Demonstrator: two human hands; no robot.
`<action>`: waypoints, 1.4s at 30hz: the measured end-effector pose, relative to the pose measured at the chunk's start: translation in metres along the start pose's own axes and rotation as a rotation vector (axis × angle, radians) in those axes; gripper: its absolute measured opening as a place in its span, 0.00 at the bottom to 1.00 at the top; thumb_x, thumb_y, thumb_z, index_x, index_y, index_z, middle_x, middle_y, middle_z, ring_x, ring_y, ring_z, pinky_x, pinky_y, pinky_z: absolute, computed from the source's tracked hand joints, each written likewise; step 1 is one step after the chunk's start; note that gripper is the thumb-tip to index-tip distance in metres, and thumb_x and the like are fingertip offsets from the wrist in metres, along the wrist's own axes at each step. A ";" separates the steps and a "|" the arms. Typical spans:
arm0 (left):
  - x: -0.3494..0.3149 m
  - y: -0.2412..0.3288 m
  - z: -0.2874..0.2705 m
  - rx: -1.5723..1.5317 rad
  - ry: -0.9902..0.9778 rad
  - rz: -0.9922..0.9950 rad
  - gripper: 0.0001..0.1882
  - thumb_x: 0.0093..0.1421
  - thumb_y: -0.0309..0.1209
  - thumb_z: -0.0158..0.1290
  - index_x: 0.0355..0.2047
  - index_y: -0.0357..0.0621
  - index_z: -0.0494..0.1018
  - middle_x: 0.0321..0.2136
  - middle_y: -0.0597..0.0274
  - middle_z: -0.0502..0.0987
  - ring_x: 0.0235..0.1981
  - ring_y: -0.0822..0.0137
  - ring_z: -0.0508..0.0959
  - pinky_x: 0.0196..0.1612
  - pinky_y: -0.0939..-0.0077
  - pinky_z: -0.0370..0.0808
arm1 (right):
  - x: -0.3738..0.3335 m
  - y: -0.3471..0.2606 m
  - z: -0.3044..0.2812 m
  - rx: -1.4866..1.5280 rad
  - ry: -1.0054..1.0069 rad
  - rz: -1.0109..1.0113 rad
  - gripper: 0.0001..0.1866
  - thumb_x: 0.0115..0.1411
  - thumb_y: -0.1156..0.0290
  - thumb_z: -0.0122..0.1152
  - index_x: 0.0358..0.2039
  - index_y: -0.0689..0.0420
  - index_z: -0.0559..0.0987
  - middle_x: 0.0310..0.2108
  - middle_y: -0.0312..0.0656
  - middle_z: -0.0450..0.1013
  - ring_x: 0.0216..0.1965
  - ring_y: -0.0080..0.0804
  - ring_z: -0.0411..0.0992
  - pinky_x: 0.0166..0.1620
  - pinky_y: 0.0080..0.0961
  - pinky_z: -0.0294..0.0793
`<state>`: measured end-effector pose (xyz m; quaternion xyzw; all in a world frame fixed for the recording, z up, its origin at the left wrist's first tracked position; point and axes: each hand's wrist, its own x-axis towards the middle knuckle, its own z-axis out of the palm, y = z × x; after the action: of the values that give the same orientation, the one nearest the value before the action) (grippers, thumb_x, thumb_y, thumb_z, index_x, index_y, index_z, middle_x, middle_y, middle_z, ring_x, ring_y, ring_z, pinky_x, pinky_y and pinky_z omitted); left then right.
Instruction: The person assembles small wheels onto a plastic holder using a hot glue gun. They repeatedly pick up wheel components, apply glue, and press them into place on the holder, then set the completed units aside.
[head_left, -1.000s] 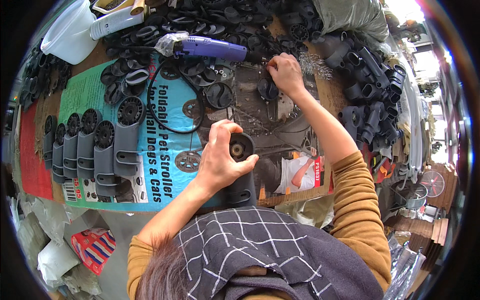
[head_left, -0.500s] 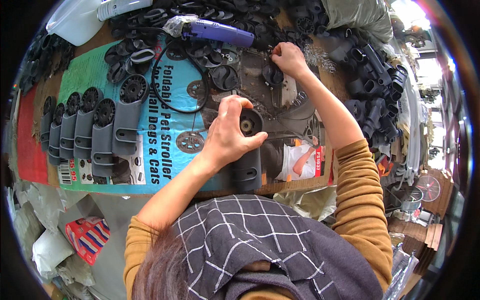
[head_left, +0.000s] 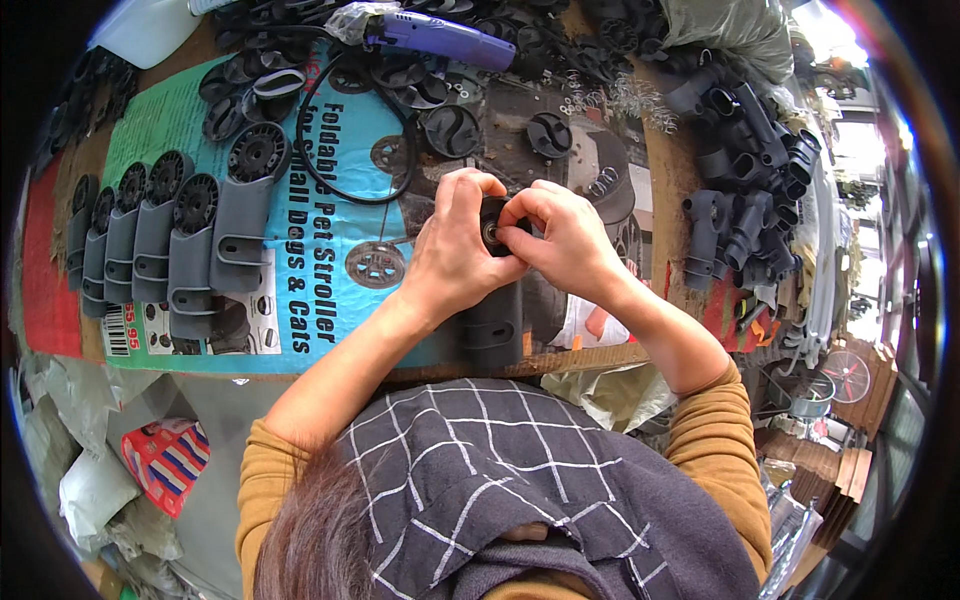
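Curling near the counter edge (head_left: pixel 590 357), the left hand (head_left: pixel 455 240) holds a gray part (head_left: pixel 492 330); the right hand (head_left: pixel 565 240) bends almost closed, hold unclear. Floor (head_left: pixel 232 440) shows lower left.

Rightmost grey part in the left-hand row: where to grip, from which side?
Rightmost part: I'd grip mid-body, coming from the right. Its long grey sides should suit a pinch; the neighbouring part crowds its left, while blue sheet borders its right.

Wheel housing (head_left: pixel 495 322) between housing row (head_left: pixel 190 260), left, and tube fittings (head_left: pixel 745 168), right; power tool (head_left: pixel 442 38) lies behind
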<state>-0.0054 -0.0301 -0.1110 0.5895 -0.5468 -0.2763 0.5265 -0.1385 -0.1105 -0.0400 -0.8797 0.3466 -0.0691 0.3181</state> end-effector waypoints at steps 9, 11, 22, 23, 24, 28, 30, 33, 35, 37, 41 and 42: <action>0.001 0.002 -0.001 0.020 0.014 0.062 0.35 0.41 0.34 0.69 0.47 0.39 0.63 0.45 0.50 0.66 0.48 0.52 0.69 0.54 0.63 0.68 | 0.028 0.036 -0.031 -0.184 0.414 -0.047 0.05 0.54 0.69 0.63 0.29 0.56 0.82 0.29 0.41 0.75 0.38 0.41 0.73 0.43 0.34 0.72; 0.000 0.002 -0.001 0.021 0.001 0.048 0.36 0.43 0.37 0.71 0.47 0.39 0.63 0.45 0.51 0.66 0.49 0.53 0.68 0.55 0.63 0.67 | 0.056 0.070 -0.034 -0.435 0.552 -0.314 0.06 0.55 0.69 0.62 0.32 0.55 0.83 0.33 0.39 0.76 0.42 0.40 0.73 0.47 0.35 0.70; 0.000 0.003 -0.003 0.030 -0.014 0.014 0.35 0.45 0.40 0.70 0.47 0.41 0.64 0.47 0.49 0.66 0.51 0.49 0.70 0.52 0.60 0.70 | 0.110 0.142 -0.069 -0.691 0.443 -0.082 0.10 0.56 0.66 0.63 0.38 0.47 0.85 0.42 0.35 0.73 0.48 0.37 0.68 0.52 0.36 0.66; 0.000 0.003 -0.003 0.055 -0.001 0.040 0.35 0.45 0.41 0.70 0.47 0.41 0.64 0.48 0.48 0.66 0.51 0.47 0.70 0.50 0.58 0.72 | 0.112 0.142 -0.071 -0.763 0.408 0.055 0.10 0.55 0.65 0.63 0.37 0.46 0.85 0.42 0.35 0.73 0.48 0.37 0.68 0.52 0.36 0.65; 0.000 0.003 -0.003 0.036 0.000 0.037 0.35 0.45 0.40 0.70 0.47 0.41 0.64 0.48 0.48 0.66 0.51 0.47 0.71 0.50 0.59 0.72 | 0.112 0.143 -0.072 -0.785 0.414 0.109 0.10 0.54 0.64 0.64 0.37 0.46 0.85 0.42 0.34 0.73 0.50 0.36 0.67 0.53 0.35 0.63; 0.000 0.003 -0.003 0.035 -0.010 0.030 0.35 0.45 0.40 0.70 0.47 0.41 0.64 0.48 0.48 0.66 0.50 0.47 0.71 0.50 0.58 0.72 | 0.112 0.138 -0.063 -0.634 0.385 -0.003 0.10 0.53 0.63 0.66 0.37 0.47 0.84 0.41 0.34 0.71 0.51 0.37 0.66 0.54 0.37 0.61; 0.001 0.004 -0.004 0.034 -0.012 0.025 0.35 0.45 0.40 0.70 0.47 0.41 0.64 0.47 0.48 0.66 0.50 0.47 0.71 0.50 0.58 0.72 | 0.118 0.134 -0.057 -0.615 0.353 0.063 0.11 0.53 0.62 0.66 0.37 0.47 0.84 0.41 0.35 0.72 0.51 0.38 0.66 0.53 0.37 0.62; 0.001 0.005 -0.004 0.012 0.000 0.036 0.34 0.45 0.39 0.70 0.47 0.41 0.63 0.47 0.48 0.66 0.50 0.47 0.71 0.49 0.58 0.73 | 0.124 0.138 -0.055 -0.578 0.304 0.125 0.10 0.53 0.61 0.67 0.35 0.49 0.83 0.41 0.38 0.73 0.51 0.41 0.66 0.53 0.40 0.62; 0.001 0.005 -0.004 0.011 -0.002 0.037 0.34 0.45 0.39 0.70 0.47 0.41 0.63 0.47 0.49 0.67 0.50 0.47 0.71 0.49 0.58 0.73 | 0.122 0.148 -0.061 -0.587 0.270 0.197 0.09 0.53 0.61 0.66 0.34 0.49 0.83 0.41 0.39 0.73 0.51 0.43 0.66 0.53 0.41 0.62; 0.000 0.005 -0.004 0.000 -0.003 0.031 0.34 0.45 0.39 0.69 0.47 0.41 0.63 0.47 0.49 0.67 0.50 0.47 0.71 0.49 0.58 0.73 | 0.114 0.155 -0.068 -0.568 0.241 0.239 0.10 0.54 0.61 0.66 0.33 0.51 0.83 0.41 0.40 0.73 0.51 0.44 0.66 0.54 0.43 0.61; 0.000 0.003 -0.003 -0.006 -0.007 0.037 0.32 0.47 0.39 0.69 0.47 0.42 0.64 0.48 0.49 0.66 0.51 0.48 0.70 0.49 0.58 0.73 | 0.090 0.135 -0.070 -0.482 0.335 0.198 0.11 0.54 0.60 0.66 0.31 0.54 0.83 0.35 0.42 0.74 0.45 0.41 0.70 0.48 0.39 0.66; 0.000 0.003 -0.003 0.000 0.001 0.046 0.31 0.48 0.39 0.68 0.47 0.42 0.64 0.48 0.49 0.65 0.51 0.48 0.70 0.49 0.58 0.73 | 0.085 0.120 -0.071 -0.384 0.360 0.152 0.11 0.54 0.60 0.67 0.30 0.55 0.83 0.33 0.42 0.74 0.41 0.40 0.71 0.46 0.37 0.67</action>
<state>-0.0040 -0.0285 -0.1073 0.5770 -0.5600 -0.2638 0.5328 -0.1667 -0.2694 -0.0656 -0.8689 0.4694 -0.1335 0.0828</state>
